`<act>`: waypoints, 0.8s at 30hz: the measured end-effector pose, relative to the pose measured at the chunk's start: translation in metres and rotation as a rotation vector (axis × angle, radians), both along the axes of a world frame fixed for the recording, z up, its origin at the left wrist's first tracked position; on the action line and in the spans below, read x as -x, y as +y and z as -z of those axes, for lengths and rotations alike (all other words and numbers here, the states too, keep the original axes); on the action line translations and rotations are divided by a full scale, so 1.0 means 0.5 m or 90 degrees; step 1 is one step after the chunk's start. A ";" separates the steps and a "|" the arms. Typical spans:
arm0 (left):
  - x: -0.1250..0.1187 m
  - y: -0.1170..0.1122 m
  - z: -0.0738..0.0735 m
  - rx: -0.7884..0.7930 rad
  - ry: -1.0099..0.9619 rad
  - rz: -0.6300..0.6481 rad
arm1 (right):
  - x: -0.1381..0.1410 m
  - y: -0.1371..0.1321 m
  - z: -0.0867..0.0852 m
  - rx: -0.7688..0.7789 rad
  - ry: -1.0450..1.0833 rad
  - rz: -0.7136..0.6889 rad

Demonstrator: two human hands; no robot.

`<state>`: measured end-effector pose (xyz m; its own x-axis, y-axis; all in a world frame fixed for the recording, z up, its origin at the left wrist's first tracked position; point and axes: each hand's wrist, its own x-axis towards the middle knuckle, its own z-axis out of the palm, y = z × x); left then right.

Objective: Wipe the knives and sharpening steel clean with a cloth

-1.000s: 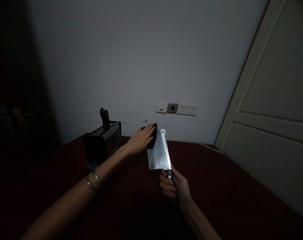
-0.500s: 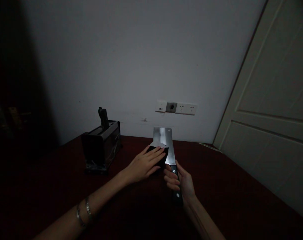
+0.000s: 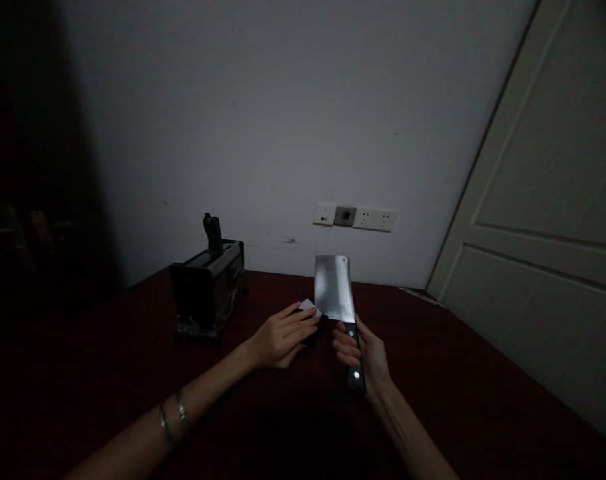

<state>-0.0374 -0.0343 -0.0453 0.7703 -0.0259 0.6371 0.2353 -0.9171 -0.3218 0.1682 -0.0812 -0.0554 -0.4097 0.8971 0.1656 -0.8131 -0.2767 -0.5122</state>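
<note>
My right hand (image 3: 363, 353) is wrapped round the black handle of a steel cleaver (image 3: 334, 288), whose broad blade points away from me over the dark red table (image 3: 473, 380). My left hand (image 3: 284, 333) holds a small dark cloth (image 3: 310, 320) with a pale corner, fingers lying along it, just left of the blade's base near the handle. Two thin bangles sit on my left wrist.
A black knife block (image 3: 207, 283) with one dark handle sticking up stands on the table at the left, near the wall. A white socket strip (image 3: 354, 217) is on the wall behind. A pale door (image 3: 547, 220) fills the right side. The room is dim.
My left hand has drawn the cloth back along the blade from its far tip to its base and off to the left. The cleaver has turned slightly and stayed in my right hand.
</note>
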 end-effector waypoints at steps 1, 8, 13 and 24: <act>0.005 0.006 0.015 -0.005 -0.029 0.004 | 0.000 0.000 -0.003 -0.004 -0.006 0.017; 0.012 0.022 0.094 0.142 -0.006 -0.159 | 0.008 0.008 -0.012 -0.007 -0.074 0.131; -0.004 0.010 0.095 0.191 0.184 -0.180 | 0.011 0.020 -0.011 -0.004 -0.129 0.178; -0.052 -0.030 0.049 0.704 -0.338 -0.160 | 0.046 0.017 -0.010 -0.111 -0.303 0.346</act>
<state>-0.0112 -0.0495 -0.0697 0.3177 0.8307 0.4572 0.3079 -0.5464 0.7789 0.1454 -0.0729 -0.0503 0.0214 0.9708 0.2389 -0.4917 0.2183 -0.8429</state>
